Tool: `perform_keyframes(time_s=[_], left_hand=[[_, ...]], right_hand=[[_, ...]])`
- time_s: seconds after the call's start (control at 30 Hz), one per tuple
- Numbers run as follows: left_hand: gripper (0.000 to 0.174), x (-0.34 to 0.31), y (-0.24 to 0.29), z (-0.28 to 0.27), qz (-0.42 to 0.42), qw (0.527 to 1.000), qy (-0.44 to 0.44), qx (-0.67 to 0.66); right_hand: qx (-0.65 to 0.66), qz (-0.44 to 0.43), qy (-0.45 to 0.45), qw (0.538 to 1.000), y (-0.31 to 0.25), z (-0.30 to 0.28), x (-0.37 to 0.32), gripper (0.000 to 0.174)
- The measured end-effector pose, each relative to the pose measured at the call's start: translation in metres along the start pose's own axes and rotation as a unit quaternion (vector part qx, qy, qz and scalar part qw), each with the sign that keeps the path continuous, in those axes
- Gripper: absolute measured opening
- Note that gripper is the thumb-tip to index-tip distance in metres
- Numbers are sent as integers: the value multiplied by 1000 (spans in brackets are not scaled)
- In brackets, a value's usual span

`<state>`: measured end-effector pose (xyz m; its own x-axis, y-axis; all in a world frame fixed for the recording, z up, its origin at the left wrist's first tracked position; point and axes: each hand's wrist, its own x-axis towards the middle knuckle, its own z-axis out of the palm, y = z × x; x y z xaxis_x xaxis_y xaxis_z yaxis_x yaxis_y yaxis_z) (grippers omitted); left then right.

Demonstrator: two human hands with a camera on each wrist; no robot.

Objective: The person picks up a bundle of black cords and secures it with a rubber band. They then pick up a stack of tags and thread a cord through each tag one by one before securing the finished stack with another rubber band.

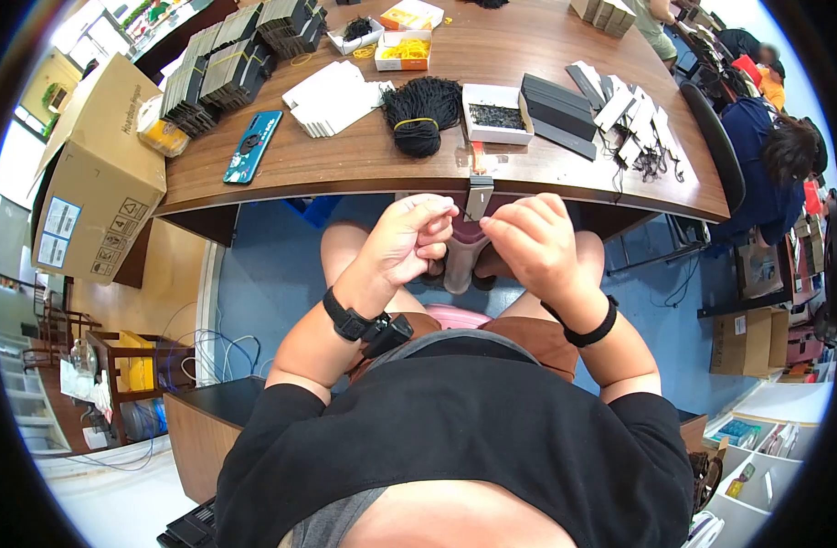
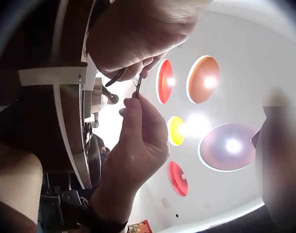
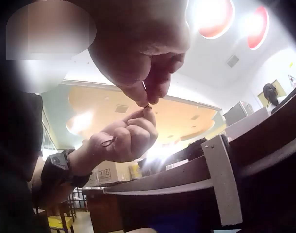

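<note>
Over my lap, in front of the table edge, both hands are raised with their fingertips close together. My left hand [image 1: 418,239] pinches a thin black cord [image 3: 108,142], whose loop pokes out from its curled fingers in the right wrist view. My right hand [image 1: 533,239] pinches a small, thin dark piece [image 2: 138,87] that reaches up to the left fingertips in the left wrist view. Its exact kind I cannot tell. Just beyond the hands, a grey tag [image 1: 478,199] hangs at the table edge, below a strip of clear tape.
On the table [image 1: 327,169] lie a bundle of black cords [image 1: 420,114], a white box [image 1: 498,136] of small black pieces, grey strips [image 1: 557,110], white cards [image 1: 332,99], corded tags [image 1: 633,123] and a phone [image 1: 252,148]. A carton [image 1: 108,173] stands at left.
</note>
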<state>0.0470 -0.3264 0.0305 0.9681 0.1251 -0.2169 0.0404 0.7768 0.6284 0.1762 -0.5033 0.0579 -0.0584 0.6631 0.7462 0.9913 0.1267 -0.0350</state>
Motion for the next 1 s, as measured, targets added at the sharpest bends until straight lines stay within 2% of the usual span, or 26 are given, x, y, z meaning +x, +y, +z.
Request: perform_keyframes(time_s=[0.03, 0.07, 0.17, 0.23, 0.3, 0.33, 0.43, 0.5, 0.63, 0.73, 0.8, 0.83, 0.9, 0.93, 1.0], left_hand=[[15, 1, -1, -1, -33, 998, -17, -55], [14, 1, -5, 1, -45, 996, 3, -71], [16, 0, -9, 10, -31, 999, 25, 18], [17, -1, -13, 11, 36, 987, 37, 151], [16, -6, -18, 19, 111, 948, 73, 288], [14, -5, -19, 15, 113, 953, 40, 277], [14, -3, -21, 17, 200, 927, 13, 319], [12, -7, -19, 23, 204, 913, 19, 352], [9, -4, -25, 16, 220, 891, 14, 398], [10, -3, -28, 13, 157, 922, 41, 350], [9, 0, -34, 10, 207, 890, 49, 403], [9, -1, -37, 10, 231, 872, 54, 428], [8, -5, -35, 19, 343, 753, 57, 558], [7, -8, -33, 24, 395, 681, 59, 614], [7, -11, -29, 28, 388, 715, 48, 579]], right_hand=[[3, -3, -7, 1000, -3, 2, -2, 20], [5, -4, -13, 1000, -5, 4, -3, 20], [11, -4, -22, 1000, -8, 7, 0, 21], [19, 1, -14, 1000, -7, 2, 9, 21], [31, 16, -8, 999, -3, -3, 14, 18], [35, 25, 0, 999, 0, -3, 15, 18], [73, 86, -2, 994, 2, -2, 17, 17], [130, 126, -15, 983, 5, 2, 13, 16], [164, 182, -41, 969, 0, 2, 9, 10], [180, 216, -77, 957, -6, -1, 9, 9], [177, 219, -102, 954, -9, -3, 9, 10], [223, 261, -108, 933, -10, -3, 9, 8], [311, 339, -118, 880, -12, 0, 6, 6], [374, 395, -141, 827, -8, 0, 3, 7], [488, 493, -181, 697, 4, 1, -3, 13]])
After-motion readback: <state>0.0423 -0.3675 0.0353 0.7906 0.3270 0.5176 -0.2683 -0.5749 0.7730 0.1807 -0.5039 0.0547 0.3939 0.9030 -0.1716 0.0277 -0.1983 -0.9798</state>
